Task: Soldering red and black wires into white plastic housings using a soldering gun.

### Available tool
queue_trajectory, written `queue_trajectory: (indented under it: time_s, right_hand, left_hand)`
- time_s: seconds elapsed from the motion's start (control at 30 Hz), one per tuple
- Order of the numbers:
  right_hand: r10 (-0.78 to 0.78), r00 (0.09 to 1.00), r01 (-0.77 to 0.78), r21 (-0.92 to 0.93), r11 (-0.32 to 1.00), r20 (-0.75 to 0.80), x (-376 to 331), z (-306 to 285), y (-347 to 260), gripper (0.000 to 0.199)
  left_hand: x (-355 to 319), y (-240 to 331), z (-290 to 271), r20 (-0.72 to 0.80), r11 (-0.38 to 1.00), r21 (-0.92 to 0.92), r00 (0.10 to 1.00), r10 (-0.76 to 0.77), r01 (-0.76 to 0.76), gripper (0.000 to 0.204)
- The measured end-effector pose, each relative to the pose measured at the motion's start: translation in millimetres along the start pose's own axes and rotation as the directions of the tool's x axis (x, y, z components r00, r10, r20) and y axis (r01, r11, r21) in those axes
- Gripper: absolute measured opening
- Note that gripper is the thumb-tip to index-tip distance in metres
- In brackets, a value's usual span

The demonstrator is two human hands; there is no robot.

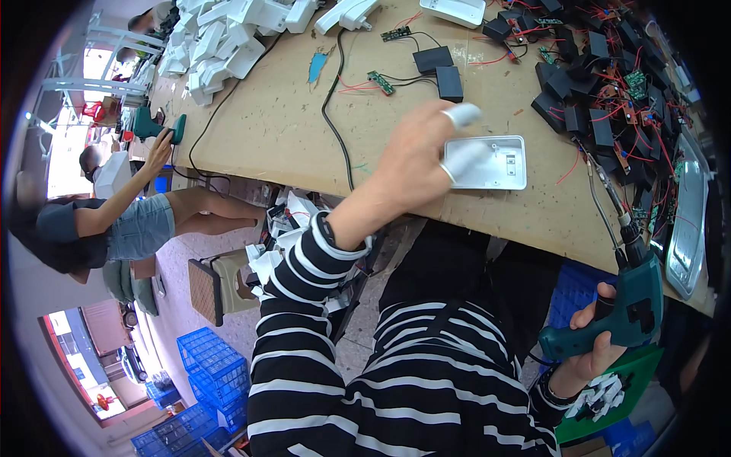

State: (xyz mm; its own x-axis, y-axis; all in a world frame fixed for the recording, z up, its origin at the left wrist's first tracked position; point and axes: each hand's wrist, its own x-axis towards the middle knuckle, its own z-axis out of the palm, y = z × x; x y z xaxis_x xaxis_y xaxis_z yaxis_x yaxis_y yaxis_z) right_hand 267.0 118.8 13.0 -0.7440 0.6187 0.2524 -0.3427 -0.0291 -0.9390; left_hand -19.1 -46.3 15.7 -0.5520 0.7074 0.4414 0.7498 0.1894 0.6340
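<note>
My left hand [415,156], white covers on two fingertips, reaches over the left end of a shallow white plastic case half [506,164]. Its fingers are spread and slightly blurred; one covered tip overlaps the case, another is beyond its far edge. Whether they touch it I cannot tell. The case half lies hollow side up near the table's front edge. At the lower right, my right hand [590,346] is wrapped round the handle of a green soldering gun [640,301]. Its long metal tip and a thin feed tube point up toward the heap of parts.
Black boxes with green circuit boards and red wires [601,114] crowd the table's right side. White housings [221,42] pile at the far left; a black cable [335,107] crosses the table. A co-worker [99,221] holds another green tool. Blue crates [213,369] stand lower left.
</note>
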Motion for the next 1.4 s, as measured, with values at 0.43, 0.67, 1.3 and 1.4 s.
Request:
queue_trajectory:
  time_s: [0.43, 0.67, 1.3, 1.4]
  right_hand:
    - [0.03, 0.999, -0.03, 0.026, 0.999, -0.022, 0, -2, 2, 0.067]
    - [0.025, 0.999, -0.024, 0.051, 0.998, -0.037, 1, -5, 3, 0.065]
    - [0.122, 0.985, -0.164, 0.452, 0.877, 0.12, 32, 39, 10, 0.067]
    - [0.189, 0.962, -0.269, 0.569, 0.777, 0.197, 54, 63, 19, 0.067]
  left_hand:
    - [36, -74, -76, 0.085, 0.612, 0.161, 0.607, -0.79, 0.774, 0.026]
    - [35, -78, -57, -0.326, 0.942, 0.068, 0.9, -0.291, 0.329, 0.021]
    - [39, -28, -87, -0.146, 0.786, -0.617, 0.987, -0.071, -0.035, 0.017]
    - [12, -3, -47, 0.14, 0.883, -0.42, 0.977, -0.164, 0.208, 0.018]
